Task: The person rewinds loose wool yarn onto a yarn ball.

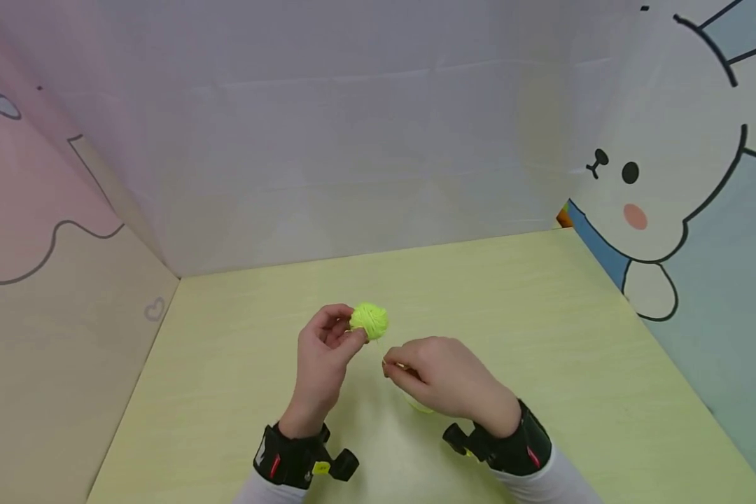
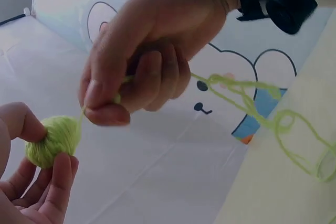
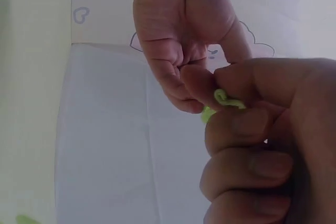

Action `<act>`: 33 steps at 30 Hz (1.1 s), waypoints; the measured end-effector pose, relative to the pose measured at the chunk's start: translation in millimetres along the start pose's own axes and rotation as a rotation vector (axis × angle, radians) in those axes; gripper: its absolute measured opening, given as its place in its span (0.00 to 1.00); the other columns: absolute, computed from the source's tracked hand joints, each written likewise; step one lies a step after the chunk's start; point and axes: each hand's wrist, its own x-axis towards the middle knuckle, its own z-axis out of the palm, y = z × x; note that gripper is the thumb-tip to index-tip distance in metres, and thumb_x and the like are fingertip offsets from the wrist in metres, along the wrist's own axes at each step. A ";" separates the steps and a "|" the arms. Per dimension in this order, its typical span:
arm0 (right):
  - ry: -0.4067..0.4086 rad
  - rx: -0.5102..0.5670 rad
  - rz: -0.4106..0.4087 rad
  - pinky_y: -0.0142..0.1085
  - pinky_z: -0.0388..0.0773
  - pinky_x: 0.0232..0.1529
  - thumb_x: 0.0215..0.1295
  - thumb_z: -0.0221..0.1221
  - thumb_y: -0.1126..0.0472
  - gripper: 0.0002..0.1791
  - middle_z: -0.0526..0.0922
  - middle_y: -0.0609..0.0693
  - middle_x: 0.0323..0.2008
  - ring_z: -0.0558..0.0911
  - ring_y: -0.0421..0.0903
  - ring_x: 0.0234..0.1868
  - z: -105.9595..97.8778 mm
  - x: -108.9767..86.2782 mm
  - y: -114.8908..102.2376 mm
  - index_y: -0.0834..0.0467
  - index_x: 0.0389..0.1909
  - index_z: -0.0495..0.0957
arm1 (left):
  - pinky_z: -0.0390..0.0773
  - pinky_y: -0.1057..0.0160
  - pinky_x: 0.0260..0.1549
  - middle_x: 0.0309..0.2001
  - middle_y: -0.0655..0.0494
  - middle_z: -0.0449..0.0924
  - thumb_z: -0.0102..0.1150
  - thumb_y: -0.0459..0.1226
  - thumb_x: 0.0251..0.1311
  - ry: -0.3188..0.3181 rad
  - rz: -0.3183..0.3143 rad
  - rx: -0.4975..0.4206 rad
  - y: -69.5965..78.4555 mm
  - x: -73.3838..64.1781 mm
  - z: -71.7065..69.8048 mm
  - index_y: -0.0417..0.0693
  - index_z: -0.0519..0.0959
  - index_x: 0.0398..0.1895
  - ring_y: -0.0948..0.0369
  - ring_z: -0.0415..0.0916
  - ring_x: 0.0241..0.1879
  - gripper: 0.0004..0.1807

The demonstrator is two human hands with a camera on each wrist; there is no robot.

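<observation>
A small ball of neon yellow-green yarn (image 1: 369, 320) is held above the table between the thumb and fingers of my left hand (image 1: 325, 357). A single strand runs from the ball down to my right hand (image 1: 447, 371), which pinches it between thumb and forefinger. In the left wrist view the yarn ball (image 2: 53, 141) shows its wound layers, and loose looped yarn (image 2: 247, 98) trails away behind the right hand (image 2: 142, 56). From the right wrist, a short bend of yarn (image 3: 223, 98) shows between the right fingers; the ball is mostly hidden there.
Under both hands lies a pale yellow table (image 1: 239, 322). More yarn (image 1: 418, 404) is partly visible beneath the right hand. A whitish cloth wall (image 1: 353, 161) stands behind, with printed panels left and right. Each wrist wears a black strap with a camera (image 1: 292, 455).
</observation>
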 end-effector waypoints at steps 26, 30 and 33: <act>0.403 0.035 -0.089 0.29 0.72 0.20 0.69 0.60 0.58 0.04 0.78 0.40 0.27 0.70 0.33 0.24 -10.3 -0.1 4.7 0.53 0.37 0.81 | 0.82 0.69 0.43 0.52 0.40 0.77 0.58 0.26 0.64 -0.434 -0.045 0.045 2.7 -1.3 4.2 0.37 0.72 0.61 0.50 0.78 0.46 0.21; 0.404 0.033 -0.110 0.28 0.73 0.20 0.69 0.60 0.57 0.04 0.79 0.39 0.28 0.71 0.33 0.25 -10.9 0.0 5.0 0.52 0.37 0.82 | 0.83 0.67 0.43 0.51 0.41 0.78 0.61 0.29 0.64 -0.463 -0.078 0.038 4.8 -1.5 3.8 0.39 0.73 0.59 0.49 0.79 0.44 0.20; 0.387 0.031 -0.130 0.29 0.75 0.21 0.68 0.61 0.56 0.04 0.81 0.40 0.29 0.73 0.32 0.25 -12.1 0.1 6.2 0.52 0.38 0.82 | 0.83 0.67 0.41 0.48 0.42 0.80 0.66 0.28 0.59 -0.497 -0.069 0.080 6.4 -1.7 3.1 0.40 0.76 0.55 0.49 0.80 0.42 0.20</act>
